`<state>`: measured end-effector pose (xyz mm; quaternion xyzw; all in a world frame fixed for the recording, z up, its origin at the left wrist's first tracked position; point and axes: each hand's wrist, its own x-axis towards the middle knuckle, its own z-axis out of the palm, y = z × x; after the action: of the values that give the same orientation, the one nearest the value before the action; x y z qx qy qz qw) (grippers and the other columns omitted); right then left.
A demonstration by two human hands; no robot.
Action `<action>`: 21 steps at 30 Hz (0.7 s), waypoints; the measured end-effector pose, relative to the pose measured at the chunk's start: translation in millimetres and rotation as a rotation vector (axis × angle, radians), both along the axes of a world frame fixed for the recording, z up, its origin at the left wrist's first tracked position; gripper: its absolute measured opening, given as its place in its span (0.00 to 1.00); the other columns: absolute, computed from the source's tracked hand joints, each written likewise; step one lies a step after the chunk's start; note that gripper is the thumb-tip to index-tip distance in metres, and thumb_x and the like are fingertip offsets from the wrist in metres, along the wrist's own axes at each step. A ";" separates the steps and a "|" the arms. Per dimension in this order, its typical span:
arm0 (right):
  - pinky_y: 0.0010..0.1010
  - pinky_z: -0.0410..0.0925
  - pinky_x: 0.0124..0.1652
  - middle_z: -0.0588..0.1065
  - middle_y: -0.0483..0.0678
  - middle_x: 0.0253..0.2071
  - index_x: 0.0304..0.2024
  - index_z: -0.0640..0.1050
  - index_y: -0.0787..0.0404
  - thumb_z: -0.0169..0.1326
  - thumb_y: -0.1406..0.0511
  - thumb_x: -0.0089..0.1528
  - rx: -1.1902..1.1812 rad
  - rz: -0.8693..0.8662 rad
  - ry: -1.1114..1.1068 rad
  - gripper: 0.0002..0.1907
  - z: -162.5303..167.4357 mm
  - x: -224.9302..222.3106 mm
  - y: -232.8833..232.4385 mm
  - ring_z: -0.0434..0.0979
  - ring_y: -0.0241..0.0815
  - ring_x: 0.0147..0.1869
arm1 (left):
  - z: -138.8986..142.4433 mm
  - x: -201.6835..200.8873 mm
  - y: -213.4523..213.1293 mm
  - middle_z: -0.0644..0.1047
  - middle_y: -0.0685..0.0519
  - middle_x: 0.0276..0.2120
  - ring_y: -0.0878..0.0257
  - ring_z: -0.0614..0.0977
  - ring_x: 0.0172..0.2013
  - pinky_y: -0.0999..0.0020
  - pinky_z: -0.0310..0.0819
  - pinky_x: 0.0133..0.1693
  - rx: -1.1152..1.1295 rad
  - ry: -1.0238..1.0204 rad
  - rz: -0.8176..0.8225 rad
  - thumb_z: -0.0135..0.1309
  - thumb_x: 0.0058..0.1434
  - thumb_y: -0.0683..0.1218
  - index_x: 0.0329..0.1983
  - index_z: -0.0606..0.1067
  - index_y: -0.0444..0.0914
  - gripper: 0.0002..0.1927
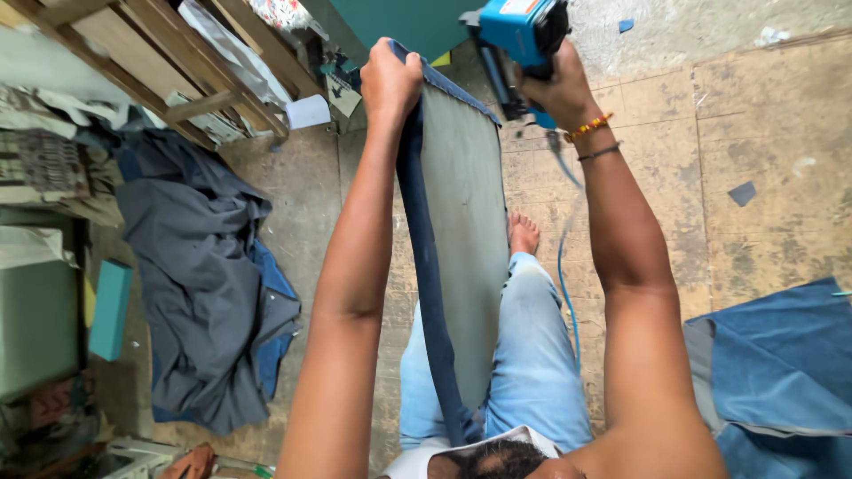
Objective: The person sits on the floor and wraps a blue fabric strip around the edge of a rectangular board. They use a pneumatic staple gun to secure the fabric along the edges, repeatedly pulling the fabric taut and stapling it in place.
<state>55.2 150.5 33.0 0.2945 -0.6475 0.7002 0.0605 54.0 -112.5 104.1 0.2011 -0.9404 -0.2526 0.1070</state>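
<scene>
A flat grey panel (466,222) wrapped along its edges in dark blue fabric (424,266) rests against my jeans-clad leg (532,355). My left hand (389,80) grips the far corner of the panel, pinching the blue fabric over the edge. My right hand (559,89), with a beaded bracelet at the wrist, holds a blue staple gun (519,40) pressed at the panel's far edge. A thin blue hose (565,284) trails from the gun down past my arm. My bare foot (524,235) shows beside the panel.
A heap of grey and blue fabric (204,284) lies on the floor at left. Wooden frames (177,62) stack at upper left, with a teal foam block (111,309) nearby. More blue fabric (781,372) lies at lower right on the tiled floor (754,160).
</scene>
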 end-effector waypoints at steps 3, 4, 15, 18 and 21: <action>0.30 0.74 0.33 0.78 0.47 0.39 0.47 0.76 0.66 0.60 0.76 0.61 -0.124 0.185 -0.301 0.12 2.0 -16.4 -14.6 0.79 0.38 0.32 | -4.0 -0.5 -0.5 0.82 0.38 0.41 0.39 0.82 0.45 0.50 0.76 0.47 0.013 -0.023 -0.001 0.57 0.56 0.53 0.44 0.76 0.37 0.19; 0.30 0.74 0.32 0.79 0.47 0.40 0.46 0.77 0.65 0.60 0.75 0.60 -0.146 0.227 -0.335 0.12 3.2 -21.4 -19.6 0.79 0.37 0.31 | -4.5 -0.7 -1.0 0.82 0.38 0.41 0.39 0.82 0.45 0.50 0.76 0.47 0.008 -0.029 -0.009 0.57 0.56 0.53 0.44 0.76 0.37 0.19; 0.28 0.71 0.29 0.77 0.46 0.30 0.42 0.79 0.65 0.58 0.75 0.56 0.041 0.291 -0.276 0.12 8.7 -39.1 -31.9 0.76 0.34 0.27 | -2.6 -3.6 2.0 0.82 0.37 0.40 0.39 0.82 0.45 0.50 0.76 0.47 -0.016 -0.083 -0.017 0.56 0.55 0.49 0.45 0.75 0.35 0.17; 0.28 0.71 0.29 0.77 0.46 0.30 0.42 0.78 0.65 0.58 0.76 0.55 0.053 0.303 -0.273 0.13 10.6 -40.7 -30.8 0.76 0.34 0.28 | -3.2 -3.0 1.4 0.82 0.37 0.40 0.39 0.82 0.45 0.50 0.75 0.48 -0.004 -0.052 -0.040 0.55 0.55 0.48 0.45 0.75 0.35 0.17; 0.28 0.71 0.29 0.77 0.46 0.32 0.43 0.77 0.65 0.57 0.77 0.54 0.035 0.329 -0.284 0.14 14.2 -43.1 -30.5 0.77 0.34 0.30 | -7.1 -4.6 -1.4 0.82 0.37 0.41 0.40 0.82 0.46 0.51 0.76 0.49 -0.003 -0.087 -0.039 0.55 0.56 0.48 0.47 0.74 0.35 0.18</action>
<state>12.1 120.0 47.2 0.2955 -0.6047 0.7238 -0.1517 49.4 -113.9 97.0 0.1935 -0.9483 -0.2440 0.0615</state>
